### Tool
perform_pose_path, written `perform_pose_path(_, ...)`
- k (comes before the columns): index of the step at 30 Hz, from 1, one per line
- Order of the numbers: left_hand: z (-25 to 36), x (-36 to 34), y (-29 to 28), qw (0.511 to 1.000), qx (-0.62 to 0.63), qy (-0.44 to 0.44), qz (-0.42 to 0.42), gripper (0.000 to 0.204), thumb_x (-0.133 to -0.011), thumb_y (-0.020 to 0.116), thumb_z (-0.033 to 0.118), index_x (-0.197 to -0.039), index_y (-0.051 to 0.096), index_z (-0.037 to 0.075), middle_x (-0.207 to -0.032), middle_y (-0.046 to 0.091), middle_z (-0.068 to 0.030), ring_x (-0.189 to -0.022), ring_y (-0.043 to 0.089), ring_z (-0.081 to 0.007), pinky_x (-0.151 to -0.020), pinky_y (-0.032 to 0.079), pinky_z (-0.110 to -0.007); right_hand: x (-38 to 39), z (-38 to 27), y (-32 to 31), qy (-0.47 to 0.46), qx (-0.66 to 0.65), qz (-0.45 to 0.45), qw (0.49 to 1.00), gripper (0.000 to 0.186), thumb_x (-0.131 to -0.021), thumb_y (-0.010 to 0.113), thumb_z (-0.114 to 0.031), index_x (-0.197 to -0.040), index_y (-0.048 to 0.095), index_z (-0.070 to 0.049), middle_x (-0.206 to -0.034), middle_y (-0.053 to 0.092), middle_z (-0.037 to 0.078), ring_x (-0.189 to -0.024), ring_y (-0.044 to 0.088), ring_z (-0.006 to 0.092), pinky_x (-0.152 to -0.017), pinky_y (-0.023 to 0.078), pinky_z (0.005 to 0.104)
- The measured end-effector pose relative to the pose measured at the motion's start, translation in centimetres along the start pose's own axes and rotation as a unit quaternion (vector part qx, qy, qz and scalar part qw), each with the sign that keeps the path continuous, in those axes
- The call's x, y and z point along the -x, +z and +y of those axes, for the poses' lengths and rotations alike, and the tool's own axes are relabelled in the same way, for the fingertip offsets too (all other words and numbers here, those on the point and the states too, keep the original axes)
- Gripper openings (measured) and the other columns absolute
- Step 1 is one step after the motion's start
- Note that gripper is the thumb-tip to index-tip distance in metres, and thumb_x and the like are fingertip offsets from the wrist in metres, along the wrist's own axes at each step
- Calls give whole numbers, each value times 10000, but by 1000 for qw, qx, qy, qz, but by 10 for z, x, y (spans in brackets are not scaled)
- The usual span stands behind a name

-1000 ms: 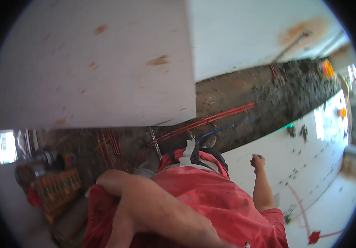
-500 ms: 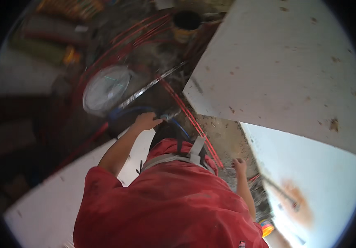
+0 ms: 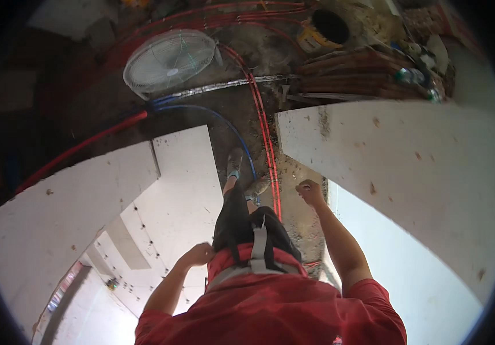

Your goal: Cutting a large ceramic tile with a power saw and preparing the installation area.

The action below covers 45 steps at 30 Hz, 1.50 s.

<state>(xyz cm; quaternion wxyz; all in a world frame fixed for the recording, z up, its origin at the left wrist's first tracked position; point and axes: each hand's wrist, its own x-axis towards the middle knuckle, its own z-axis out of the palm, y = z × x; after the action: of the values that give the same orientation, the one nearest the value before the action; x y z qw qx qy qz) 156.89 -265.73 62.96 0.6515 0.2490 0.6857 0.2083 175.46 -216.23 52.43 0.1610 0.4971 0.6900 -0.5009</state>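
My right hand [image 3: 310,192] is held out ahead of me with its fingers curled into a loose fist, and nothing shows in it. It hangs over the strip of bare floor [image 3: 300,223] beside the white wall [image 3: 391,138] on the right. My left hand [image 3: 202,253] is back by my left hip, next to my dark shorts [image 3: 233,221]. Its fingers are mostly turned out of sight, and no held thing shows there. Past my feet, thin red pipes [image 3: 266,135] run along the floor, with a curved blue pipe [image 3: 224,118] to their left.
A large round fan [image 3: 172,60] lies ahead to the left, beyond a silvery strip [image 3: 218,87] crossing the floor. A yellow bucket [image 3: 313,39] and a pile of brown boards [image 3: 351,75] lie ahead right. A white wall end [image 3: 187,155] stands close on my left.
My view has turned and the opening between the walls is nearer. My left hand has dropped back from in front to my hip; my right hand has swung forward. A foot has come into view ahead.
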Motion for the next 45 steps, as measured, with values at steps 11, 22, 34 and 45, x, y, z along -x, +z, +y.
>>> perform_pose_path(11, -313, -310, -45, 949, 148, -149, 236, 335, -961, 698, 291, -1184, 696, 40, -1057, 757, -118, -993, 717, -213, -876, 546, -341, -414, 29, 176, -47, 235, 10, 971, 338, -843, 709, -311, -1004, 681, -15, -918, 712, 181, -888, 683, 346, -789, 534, 441)
perform_pose_path(22, -576, -568, -101, 763, 3, -197, 616, 678, -985, 663, 332, -1448, 440, -110, -1506, 441, -306, -1422, 408, -428, -1188, 331, -456, -775, 22, 124, -49, 722, 124, 679, 325, -899, 621, -183, -1213, 654, -104, -1324, 634, 124, -1226, 608, 329, -905, 528, 536)
perform_pose_path(34, -608, -627, -92, 613, -139, -331, 703, 742, -1035, 347, 592, -1576, 339, 84, -1641, 294, -162, -1509, 262, -373, -1210, 213, -557, -805, 74, 111, 78, 789, 93, 603, 410, -889, 645, -166, -1294, 674, -114, -1361, 638, 108, -1368, 499, 322, -1079, 411, 487)
perform_pose_path(45, -609, -637, -86, 618, -144, -313, 706, 679, -1043, 439, 518, -1579, 353, 110, -1651, 286, -145, -1520, 252, -362, -1223, 188, -540, -754, -2, 145, -51, 715, 54, 695, 292, -692, 746, -51, -981, 787, -59, -1088, 748, 174, -1062, 719, 348, -819, 595, 448)
